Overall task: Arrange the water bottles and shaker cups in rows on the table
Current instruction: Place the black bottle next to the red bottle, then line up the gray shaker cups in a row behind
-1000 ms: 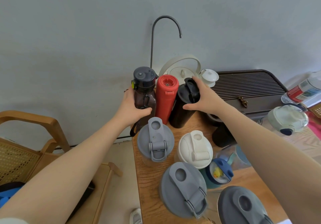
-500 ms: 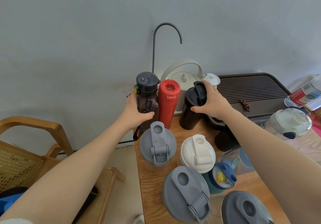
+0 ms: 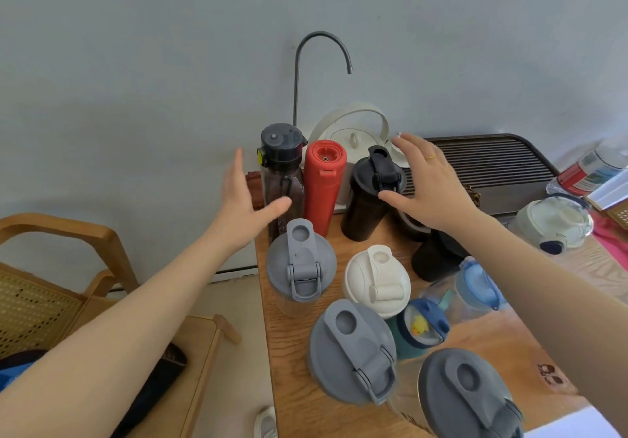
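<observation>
The wooden counter (image 3: 292, 380) carries a back row at 12 o'clock: black shaker cup (image 3: 368, 199), red bottle (image 3: 322, 184), dark bottle (image 3: 281, 172). Grey-lidded shakers (image 3: 300, 264) stand at 6 o'clock. Left hand (image 3: 243, 206) and right hand (image 3: 430, 186) hover with fingers spread, holding nothing.

The right arm hides part of a dark cup (image 3: 438, 261); the bottom edge crops 1 grey lid (image 3: 469, 393).
</observation>
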A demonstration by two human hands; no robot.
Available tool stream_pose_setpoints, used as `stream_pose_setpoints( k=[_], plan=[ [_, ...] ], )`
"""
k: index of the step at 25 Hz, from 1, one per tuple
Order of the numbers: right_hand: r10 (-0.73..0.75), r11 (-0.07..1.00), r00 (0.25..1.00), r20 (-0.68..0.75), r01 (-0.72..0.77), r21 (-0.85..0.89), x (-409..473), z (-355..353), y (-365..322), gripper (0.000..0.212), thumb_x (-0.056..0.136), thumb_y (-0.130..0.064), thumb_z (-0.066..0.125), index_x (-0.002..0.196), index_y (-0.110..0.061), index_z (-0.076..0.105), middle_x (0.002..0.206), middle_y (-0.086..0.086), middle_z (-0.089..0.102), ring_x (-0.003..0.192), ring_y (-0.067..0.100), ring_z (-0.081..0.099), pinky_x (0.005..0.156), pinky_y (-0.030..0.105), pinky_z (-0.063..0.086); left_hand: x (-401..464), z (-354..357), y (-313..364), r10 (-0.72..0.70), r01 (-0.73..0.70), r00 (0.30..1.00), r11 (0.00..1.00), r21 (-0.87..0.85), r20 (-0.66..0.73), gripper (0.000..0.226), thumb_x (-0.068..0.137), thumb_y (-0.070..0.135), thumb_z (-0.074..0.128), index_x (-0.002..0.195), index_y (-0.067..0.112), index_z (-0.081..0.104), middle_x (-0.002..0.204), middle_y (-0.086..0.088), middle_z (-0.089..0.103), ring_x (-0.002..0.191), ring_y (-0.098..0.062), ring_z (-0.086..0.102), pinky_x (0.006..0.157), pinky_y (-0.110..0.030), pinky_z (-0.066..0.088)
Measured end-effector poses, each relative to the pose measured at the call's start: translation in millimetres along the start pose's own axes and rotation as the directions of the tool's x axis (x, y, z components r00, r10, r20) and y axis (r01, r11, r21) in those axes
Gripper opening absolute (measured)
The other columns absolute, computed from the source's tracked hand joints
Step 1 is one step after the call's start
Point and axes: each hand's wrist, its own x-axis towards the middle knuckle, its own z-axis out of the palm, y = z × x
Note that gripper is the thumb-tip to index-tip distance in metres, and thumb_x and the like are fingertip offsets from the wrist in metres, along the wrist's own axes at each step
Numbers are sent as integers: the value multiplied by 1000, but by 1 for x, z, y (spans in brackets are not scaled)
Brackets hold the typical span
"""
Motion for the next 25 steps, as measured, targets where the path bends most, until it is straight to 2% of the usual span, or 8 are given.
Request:
stream_pose_setpoints(
  k=[2,4,7,9,13,18,21,25],
  plan=[
    [-5,998,998,63,1,68,-12,-5,2,63,79,-34,67,133,-14,41,137,9,43,127,27,42,101,34,36,-26,-9,11,180,-168,975,981,98,-128,79,79,40,61,142,17,18,146,-7,23,135,-18,22,112,-37,23],
    [-128,984,938,322,80,159,-22,-5,-6,57,78,-34,69,128,-16,48,126,4,49,116,20,51,89,25,41,-48,-14,22,273,-270,962,951,149,0,71,71,51,54,132,22,33,131,2,32,121,-7,33,101,-23,30],
    [-297,954,650,700,225,197,-34,1,-23,84,72,-41,74,141,-25,29,142,-4,32,126,12,40,100,20,32,-72,-5,31,140,-212,948,947,242,286,84,65,53,70,134,33,27,137,9,28,120,2,33,101,-20,33],
    [-297,939,594,747,326,114,-41,4,-24,96,69,-47,74,145,-29,17,154,-5,12,133,17,33,103,26,32,-79,6,27,54,-143,954,946,292,294,98,64,44,78,141,30,19,146,6,23,129,-6,30,106,-26,30],
    [-320,832,633,705,544,-111,-65,18,-23,105,61,-60,72,143,-33,11,157,2,-8,134,29,29,96,41,44,-86,19,28,-37,-19,971,972,235,235,108,63,36,81,144,30,10,151,4,21,136,-13,26,105,-27,27],
    [-291,886,762,579,443,-138,-70,31,-23,89,64,-45,72,136,-29,22,143,10,20,113,36,44,75,39,46,-86,25,32,-110,38,968,954,298,227,121,60,40,82,144,32,-6,154,-1,15,139,-18,23,107,-32,27],
    [-262,919,817,513,373,-125,-54,36,-20,87,67,-43,70,138,-29,21,148,11,15,118,37,40,80,41,46,-85,23,34,-144,35,965,899,437,220,124,59,49,80,142,37,-11,150,-3,15,134,-23,30,102,-37,36],
    [-268,928,842,468,356,-108,-35,43,-24,85,69,-38,72,138,-29,24,149,10,13,119,37,39,85,44,48,-78,19,34,-45,-134,951,833,537,307,98,70,43,71,140,45,3,143,-1,22,123,-25,40,93,-36,45]
  ],
)
